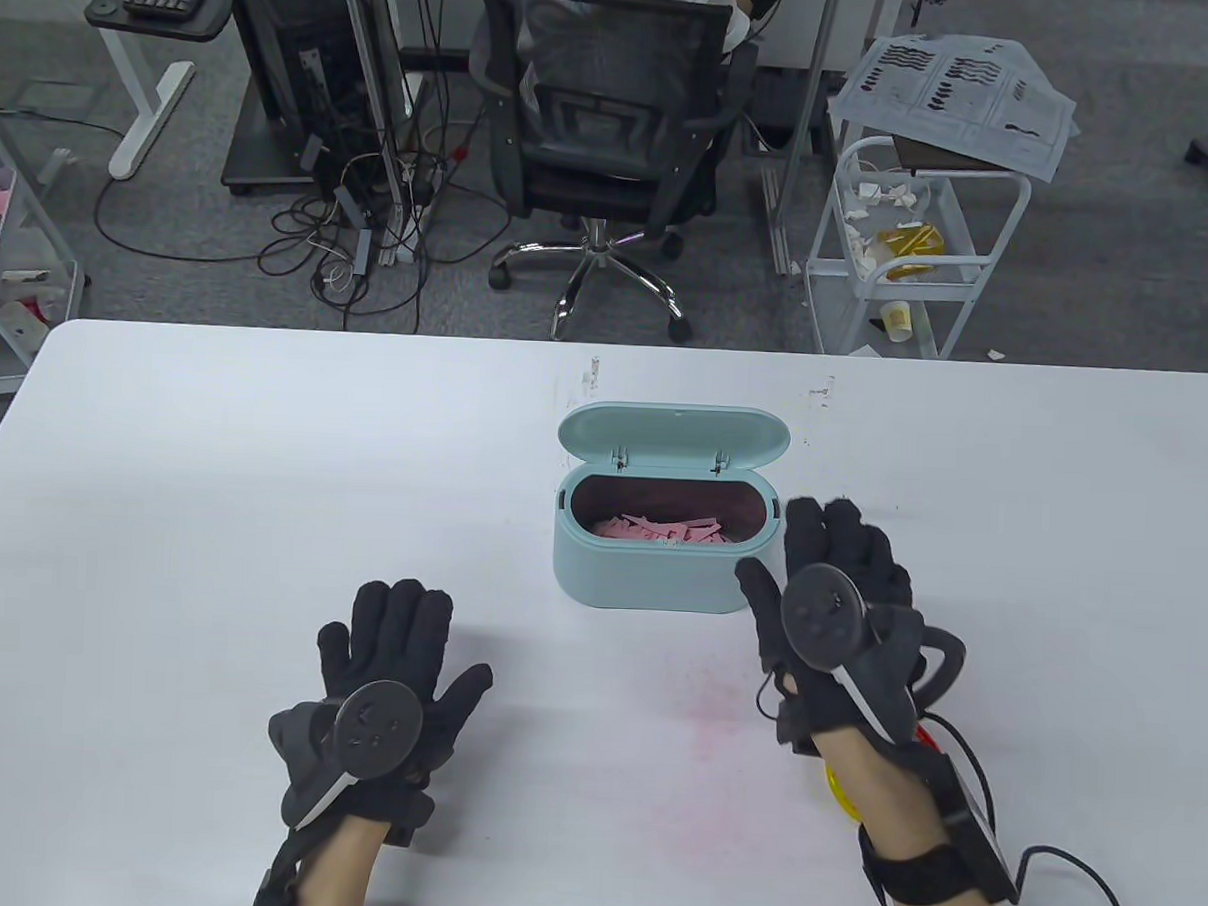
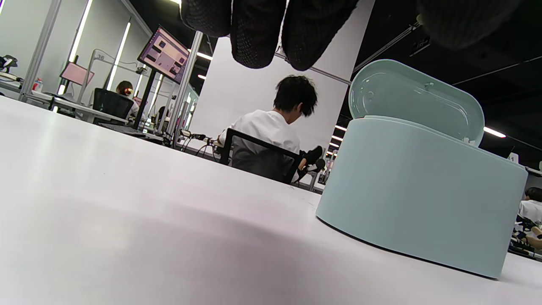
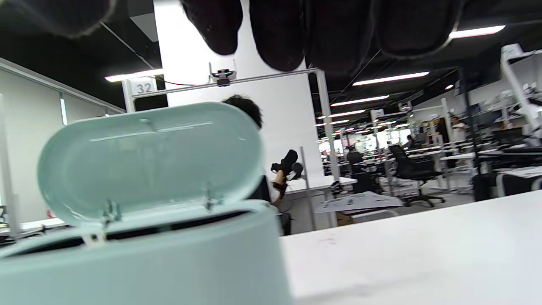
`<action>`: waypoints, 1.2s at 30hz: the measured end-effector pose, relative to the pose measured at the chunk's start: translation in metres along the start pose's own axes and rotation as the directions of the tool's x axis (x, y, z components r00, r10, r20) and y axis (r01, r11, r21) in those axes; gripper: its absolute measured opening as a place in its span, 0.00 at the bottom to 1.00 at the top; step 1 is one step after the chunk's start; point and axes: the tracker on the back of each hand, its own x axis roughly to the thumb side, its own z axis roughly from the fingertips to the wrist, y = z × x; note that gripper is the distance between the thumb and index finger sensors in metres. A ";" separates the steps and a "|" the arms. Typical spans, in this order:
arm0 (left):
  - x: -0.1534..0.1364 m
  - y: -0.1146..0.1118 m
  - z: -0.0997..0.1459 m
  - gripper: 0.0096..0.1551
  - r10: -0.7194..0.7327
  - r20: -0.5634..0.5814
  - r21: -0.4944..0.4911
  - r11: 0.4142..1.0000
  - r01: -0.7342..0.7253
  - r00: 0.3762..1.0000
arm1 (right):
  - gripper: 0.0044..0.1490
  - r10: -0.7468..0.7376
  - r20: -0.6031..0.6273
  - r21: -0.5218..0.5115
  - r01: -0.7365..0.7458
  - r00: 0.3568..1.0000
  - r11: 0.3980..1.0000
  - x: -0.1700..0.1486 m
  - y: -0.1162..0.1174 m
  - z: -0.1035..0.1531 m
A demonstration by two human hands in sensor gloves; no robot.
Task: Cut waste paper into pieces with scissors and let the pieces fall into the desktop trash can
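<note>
A pale teal desktop trash can (image 1: 648, 580) stands mid-table with its lid (image 1: 675, 436) tipped up at the back. Several pink paper pieces (image 1: 661, 531) lie inside. My left hand (image 1: 400, 644) lies flat on the table, fingers straight, holding nothing, to the can's front left. My right hand (image 1: 824, 568) hovers palm down beside the can's right end, fingers straight and empty. A yellow object (image 1: 840, 789), perhaps the scissors, shows under my right wrist, mostly hidden. The left wrist view shows the can (image 2: 423, 195), and the right wrist view the can (image 3: 139, 258) close below my fingertips (image 3: 279, 38).
A faint pink smear (image 1: 712, 728) marks the white table (image 1: 211, 516) in front of the can. Beyond the far edge are an office chair (image 1: 608, 123) with a seated person, a white cart (image 1: 914, 236) with papers, and cables on the floor.
</note>
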 end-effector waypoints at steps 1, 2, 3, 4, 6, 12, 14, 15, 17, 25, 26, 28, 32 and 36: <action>0.000 0.000 0.000 0.49 0.000 0.001 0.002 1.000 0.000 1.000 | 0.49 -0.002 0.014 0.029 0.001 1.000 1.000 0.008 0.004 -0.014; 0.000 0.000 0.000 0.49 0.000 0.002 0.002 1.000 0.000 1.000 | 0.50 0.007 0.011 0.054 -0.008 1.000 0.999 0.014 0.007 -0.024; 0.000 0.000 0.000 0.49 0.000 0.002 0.002 1.000 0.000 1.000 | 0.50 0.006 0.019 0.082 -0.008 1.000 0.997 0.020 0.010 -0.035; 0.000 0.000 0.000 0.49 0.001 0.002 0.003 1.000 -0.001 1.000 | 0.49 -0.012 0.026 0.113 0.008 1.000 0.994 0.027 0.016 -0.047; 0.000 0.001 -0.001 0.49 0.003 0.004 0.002 1.000 -0.003 1.000 | 0.48 -0.025 0.045 0.093 0.021 0.999 0.995 0.036 0.023 -0.058; 0.001 0.000 -0.002 0.49 -0.004 0.014 -0.003 1.000 0.004 1.000 | 0.47 0.085 0.149 0.091 -0.099 0.985 0.991 0.056 0.039 -0.074; 0.001 0.000 -0.002 0.49 -0.008 0.014 -0.009 1.000 0.008 1.000 | 0.49 0.101 0.146 0.118 -0.119 0.984 0.986 0.058 0.044 -0.075; 0.000 -0.001 -0.002 0.49 -0.010 0.012 -0.009 1.000 0.010 1.000 | 0.50 0.102 0.138 0.137 -0.121 0.985 0.983 0.058 0.046 -0.075; 0.000 0.000 -0.002 0.49 -0.010 0.008 -0.011 1.000 0.010 1.000 | 0.49 0.113 0.145 0.082 -0.126 0.983 0.989 0.058 0.047 -0.072; 0.002 -0.002 -0.002 0.49 -0.014 0.009 -0.022 1.000 0.014 1.000 | 0.45 0.244 0.238 -0.076 -0.232 0.940 0.970 0.051 0.050 -0.037; 0.002 -0.002 -0.002 0.49 -0.015 0.010 -0.022 1.000 0.015 1.000 | 0.44 0.239 0.244 -0.079 -0.227 0.940 0.971 0.050 0.052 -0.031; 0.003 -0.002 -0.002 0.49 -0.015 0.012 -0.024 1.000 0.016 1.000 | 0.44 0.237 0.259 -0.082 -0.224 0.936 0.971 0.048 0.056 -0.021; 0.004 -0.003 -0.002 0.49 -0.016 0.014 -0.034 0.999 0.016 1.000 | 0.49 0.250 0.328 -0.067 -0.242 0.911 0.968 0.047 0.074 -0.004; 0.004 -0.002 -0.002 0.49 -0.013 0.011 -0.035 0.999 0.013 1.000 | 0.50 0.296 0.348 -0.095 -0.281 0.889 0.955 0.044 0.089 0.008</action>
